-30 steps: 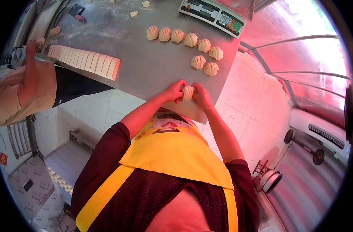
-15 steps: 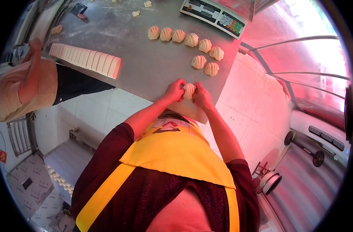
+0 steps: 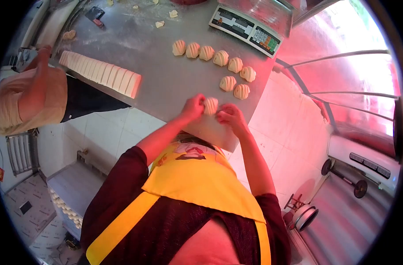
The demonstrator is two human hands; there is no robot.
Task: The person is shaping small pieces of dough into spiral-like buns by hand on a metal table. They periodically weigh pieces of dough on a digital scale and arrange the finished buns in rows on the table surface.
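At the near edge of the metal table, a striped, rounded dough bun [image 3: 211, 106] is held by my left hand [image 3: 194, 107], whose fingers are closed on its left side. My right hand [image 3: 232, 118] is just to the bun's lower right, a small gap between them. Its fingers are curled in a pinch, and whatever may be between them is too small to make out. Beyond my hands, several similar shaped buns [image 3: 221, 58] sit in a row, with two more [image 3: 241, 91] closer to me on the right.
A long row of cut dough slices [image 3: 101, 73] lies along the table's left edge. A digital scale [image 3: 245, 27] stands at the far right. Dough scraps [image 3: 160, 24] and a dark object [image 3: 95, 16] lie at the back. Another person [image 3: 33, 95] works at the left.
The bun has shifted slightly left with my left hand. My right hand has come away from the bun's right side and dropped a little. The view has tilted slightly.
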